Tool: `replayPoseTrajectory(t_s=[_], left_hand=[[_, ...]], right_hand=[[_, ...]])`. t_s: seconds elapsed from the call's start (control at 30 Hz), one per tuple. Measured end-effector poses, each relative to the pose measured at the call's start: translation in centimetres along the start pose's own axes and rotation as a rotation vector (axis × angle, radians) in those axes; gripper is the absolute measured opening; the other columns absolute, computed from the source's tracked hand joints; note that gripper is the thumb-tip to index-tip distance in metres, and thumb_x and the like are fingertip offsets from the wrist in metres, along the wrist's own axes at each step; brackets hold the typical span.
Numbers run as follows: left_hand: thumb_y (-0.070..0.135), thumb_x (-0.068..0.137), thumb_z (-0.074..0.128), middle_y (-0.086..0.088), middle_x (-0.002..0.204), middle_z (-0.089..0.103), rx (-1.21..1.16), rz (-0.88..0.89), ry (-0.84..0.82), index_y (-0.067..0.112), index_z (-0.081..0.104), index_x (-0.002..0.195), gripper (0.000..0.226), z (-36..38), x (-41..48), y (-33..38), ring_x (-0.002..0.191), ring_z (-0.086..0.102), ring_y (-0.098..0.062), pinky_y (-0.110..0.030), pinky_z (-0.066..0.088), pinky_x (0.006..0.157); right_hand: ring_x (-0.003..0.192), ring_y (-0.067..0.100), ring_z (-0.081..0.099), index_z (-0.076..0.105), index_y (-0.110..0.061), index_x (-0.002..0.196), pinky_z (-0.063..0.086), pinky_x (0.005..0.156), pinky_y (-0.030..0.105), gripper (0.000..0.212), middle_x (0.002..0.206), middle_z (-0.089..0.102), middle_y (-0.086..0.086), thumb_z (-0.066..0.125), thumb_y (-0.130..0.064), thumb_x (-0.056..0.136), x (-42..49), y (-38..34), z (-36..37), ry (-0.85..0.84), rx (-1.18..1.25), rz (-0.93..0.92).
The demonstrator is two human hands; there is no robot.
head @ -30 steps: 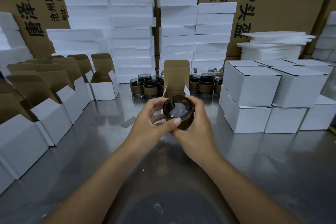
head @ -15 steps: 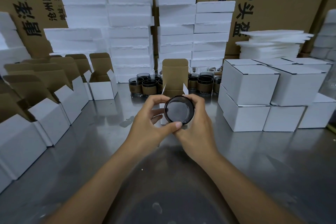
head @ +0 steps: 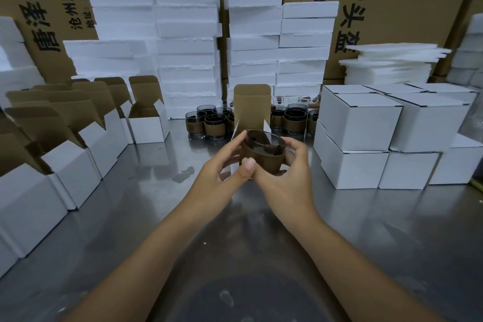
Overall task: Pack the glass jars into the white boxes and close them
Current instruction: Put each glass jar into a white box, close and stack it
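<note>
Both hands hold one dark glass jar [head: 262, 155] with a brown sleeve, upright above the steel table. My left hand [head: 222, 178] pinches its left side, thumb on the front. My right hand [head: 285, 178] curls round its right side and base. Just behind the jar stands an open white box [head: 251, 110] with its brown lid flap raised; the jar hides the box's lower part. More jars [head: 214, 125] stand in a cluster behind the box, on both sides of it.
Several open white boxes [head: 78, 154] line the left side. Closed white boxes [head: 360, 123] are stacked at the right. White foam blocks [head: 183, 34] and brown cartons [head: 392, 8] fill the back. The steel table [head: 156, 217] spreads below my arms.
The jar had its mouth tipped toward me; now it stands upright in both hands, slightly further forward, close to the open box.
</note>
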State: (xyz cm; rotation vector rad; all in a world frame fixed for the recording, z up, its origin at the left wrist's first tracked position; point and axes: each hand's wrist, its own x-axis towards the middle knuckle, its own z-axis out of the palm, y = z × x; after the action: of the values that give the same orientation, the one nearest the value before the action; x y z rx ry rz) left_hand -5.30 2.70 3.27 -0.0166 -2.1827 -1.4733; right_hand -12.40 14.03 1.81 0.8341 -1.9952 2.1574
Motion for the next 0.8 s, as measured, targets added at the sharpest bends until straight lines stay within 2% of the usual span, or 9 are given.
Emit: replayPoseTrajectory(t_s=[0.07, 0.17, 0.23, 0.33, 0.4, 0.5, 0.57, 0.67, 0.8], left_hand=[[0.059, 0.071, 0.054, 0.032, 0.117, 0.056, -0.024, -0.008, -0.003, 0.050, 0.038, 0.129, 0.061, -0.1, 0.0, -0.1, 0.111, 0.048, 0.019, -0.002, 0.041, 0.079], [0.050, 0.068, 0.068, 0.036, 0.118, 0.056, -0.018, -0.025, -0.028, 0.056, 0.036, 0.129, 0.069, -0.2, 0.0, -0.6, 0.116, 0.047, 0.014, -0.009, 0.043, 0.087], [0.034, 0.069, 0.077, 0.040, 0.118, 0.053, 0.048, -0.020, -0.033, 0.062, 0.034, 0.125, 0.076, -0.2, 0.0, -1.0, 0.118, 0.046, 0.013, -0.013, 0.039, 0.093], [0.015, 0.078, 0.075, 0.037, 0.117, 0.055, 0.128, 0.005, 0.019, 0.059, 0.036, 0.127, 0.076, -0.2, 0.2, -1.5, 0.115, 0.048, 0.012, -0.022, 0.042, 0.095], [0.016, 0.082, 0.071, 0.026, 0.120, 0.058, 0.129, 0.016, 0.068, 0.054, 0.041, 0.127, 0.067, -0.3, 0.3, -1.5, 0.113, 0.052, 0.007, -0.030, 0.047, 0.097], [0.023, 0.083, 0.069, 0.017, 0.124, 0.058, 0.113, 0.014, 0.078, 0.050, 0.045, 0.126, 0.056, -0.2, 0.2, -1.4, 0.111, 0.054, 0.004, -0.037, 0.048, 0.099], [0.029, 0.083, 0.067, 0.017, 0.128, 0.057, 0.100, 0.001, 0.059, 0.049, 0.045, 0.127, 0.054, -0.1, 0.1, -1.2, 0.114, 0.054, 0.003, -0.038, 0.046, 0.101], [0.038, 0.079, 0.064, 0.016, 0.129, 0.058, 0.082, -0.015, 0.037, 0.046, 0.045, 0.130, 0.056, 0.0, 0.1, -0.9, 0.118, 0.054, -0.001, -0.040, 0.043, 0.105], [0.045, 0.075, 0.062, 0.016, 0.129, 0.057, 0.101, -0.017, 0.043, 0.043, 0.047, 0.132, 0.059, -0.1, 0.0, -0.6, 0.117, 0.055, -0.005, -0.040, 0.044, 0.104]], right_hand=[[0.081, -0.015, 0.061, 0.046, -0.032, 0.103, 0.045, 0.064, 0.004, 0.048, 0.094, 0.064, -0.016, 0.081, -0.023, 0.071, 0.1, 0.0, 0.0, -0.003, 0.069, 0.058], [0.077, -0.004, 0.067, 0.052, -0.028, 0.104, 0.046, 0.061, 0.007, 0.038, 0.085, 0.072, -0.010, 0.077, -0.030, 0.075, 0.5, 0.2, 0.1, -0.006, 0.188, 0.168], [0.078, 0.001, 0.069, 0.056, -0.021, 0.109, 0.052, 0.067, 0.015, 0.042, 0.082, 0.074, -0.010, 0.076, -0.036, 0.074, 0.7, 0.3, 0.1, 0.000, 0.241, 0.237], [0.080, 0.007, 0.070, 0.060, -0.018, 0.110, 0.054, 0.079, 0.030, 0.054, 0.085, 0.074, -0.006, 0.075, -0.049, 0.069, 1.0, 0.4, 0.1, 0.000, 0.239, 0.320], [0.080, 0.008, 0.070, 0.059, -0.018, 0.110, 0.053, 0.082, 0.032, 0.066, 0.083, 0.074, -0.005, 0.071, -0.061, 0.061, 1.1, 0.4, 0.2, -0.002, 0.228, 0.358], [0.091, 0.016, 0.069, 0.058, -0.018, 0.115, 0.053, 0.089, 0.039, 0.079, 0.097, 0.072, 0.001, 0.057, -0.074, 0.059, 1.2, 0.3, 0.2, -0.016, 0.167, 0.405], [0.089, 0.017, 0.069, 0.063, -0.017, 0.110, 0.055, 0.085, 0.039, 0.072, 0.095, 0.073, 0.003, 0.051, -0.074, 0.067, 1.1, 0.2, 0.2, -0.020, 0.151, 0.413], [0.079, 0.019, 0.071, 0.070, -0.019, 0.088, 0.057, 0.073, 0.034, 0.055, 0.080, 0.074, 0.003, 0.047, -0.068, 0.081, 1.2, 0.3, 0.2, -0.027, 0.143, 0.410], [0.073, 0.016, 0.070, 0.074, -0.025, 0.068, 0.054, 0.072, 0.033, 0.053, 0.073, 0.074, 0.000, 0.044, -0.065, 0.085, 1.3, 0.5, 0.1, -0.054, 0.145, 0.398]])
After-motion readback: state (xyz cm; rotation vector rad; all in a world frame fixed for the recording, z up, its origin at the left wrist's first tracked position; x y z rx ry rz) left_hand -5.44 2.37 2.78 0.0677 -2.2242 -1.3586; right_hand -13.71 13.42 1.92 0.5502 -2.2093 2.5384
